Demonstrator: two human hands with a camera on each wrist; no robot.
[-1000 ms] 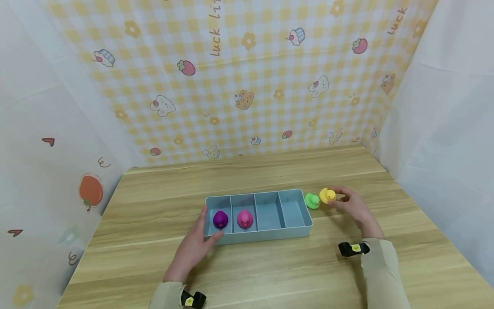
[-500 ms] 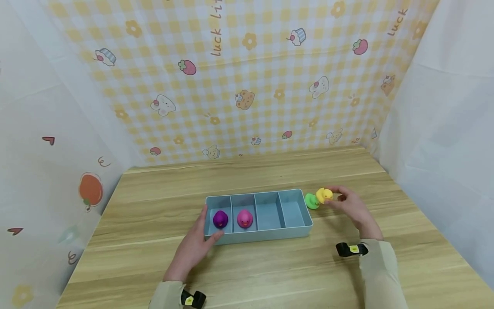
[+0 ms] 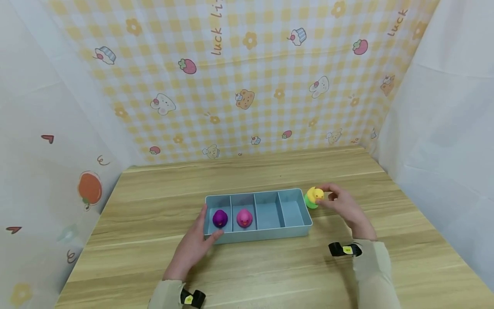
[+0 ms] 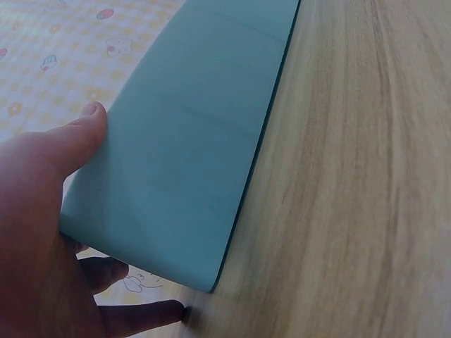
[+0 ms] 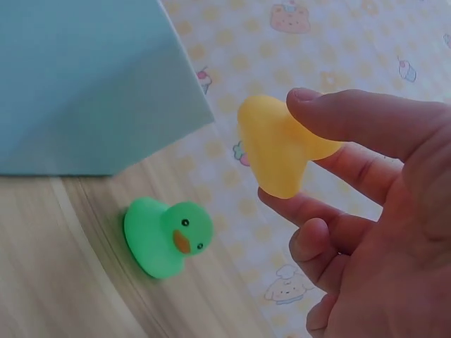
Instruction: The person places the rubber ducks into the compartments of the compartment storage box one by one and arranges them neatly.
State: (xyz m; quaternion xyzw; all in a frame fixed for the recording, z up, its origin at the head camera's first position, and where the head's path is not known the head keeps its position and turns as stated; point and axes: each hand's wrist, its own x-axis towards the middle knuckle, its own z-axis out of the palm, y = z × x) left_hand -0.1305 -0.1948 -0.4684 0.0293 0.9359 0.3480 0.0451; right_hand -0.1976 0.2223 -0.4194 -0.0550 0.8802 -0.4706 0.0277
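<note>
Between the thumb and fingers of my right hand (image 3: pixel 345 208) is a yellow toy duck (image 5: pixel 275 144), raised off the table. In the head view it overlaps a green toy duck (image 5: pixel 165 236), which stands on the table just right of a blue divided box (image 3: pixel 266 236). My left hand (image 3: pixel 193 246) holds the box's left end, thumb at the front rim and fingers along the end wall. A purple duck (image 3: pixel 220 218) sits in the leftmost compartment, a pink duck (image 3: pixel 244 218) in the one beside it. The two right compartments hold nothing.
The wood-grain table (image 3: pixel 270 274) extends around the box. Behind it hangs a yellow checked cloth (image 3: pixel 247 77), with white cloth (image 3: pixel 447 141) on the right side. A black camera strap (image 3: pixel 345 249) is on the right wrist.
My right hand has moved left with the yellow duck, from beside the green duck to over it, close to the box's right end. The left hand and box stay put.
</note>
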